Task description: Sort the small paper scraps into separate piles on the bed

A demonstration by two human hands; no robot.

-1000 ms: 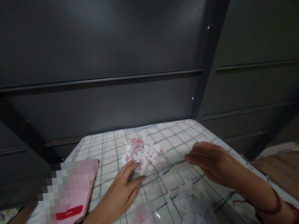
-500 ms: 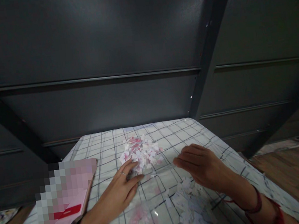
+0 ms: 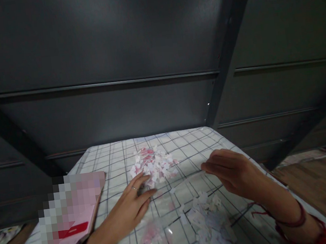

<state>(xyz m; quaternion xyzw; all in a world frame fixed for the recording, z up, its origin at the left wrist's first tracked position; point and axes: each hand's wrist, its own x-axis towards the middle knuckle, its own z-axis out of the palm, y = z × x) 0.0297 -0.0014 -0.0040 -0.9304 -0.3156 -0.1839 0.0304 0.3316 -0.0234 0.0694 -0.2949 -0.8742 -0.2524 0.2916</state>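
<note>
My left hand (image 3: 136, 196) lies low over the tablecloth, its fingers stretched and apart. The fingertips touch the near edge of a pile of white and pink paper scraps (image 3: 154, 164). My right hand (image 3: 231, 169) is raised over the table's right side in a pinch. From its fingertips a thin, see-through plastic strip (image 3: 188, 179) runs toward my left thumb; its left end is hard to make out. A small white scrap (image 3: 172, 191) lies at the strip. Below my right hand is a second heap of whitish scraps (image 3: 213, 224).
A clear plastic piece with pink in it (image 3: 151, 234) lies near the front. On the left is a pink folder-like item (image 3: 84, 210), partly pixelated. The checked tablecloth (image 3: 110, 156) reaches a dark metal panel wall (image 3: 120, 111) behind.
My right hand has moved to the right and slightly up, drawing the clear strip out longer. My left hand has stayed nearly in place.
</note>
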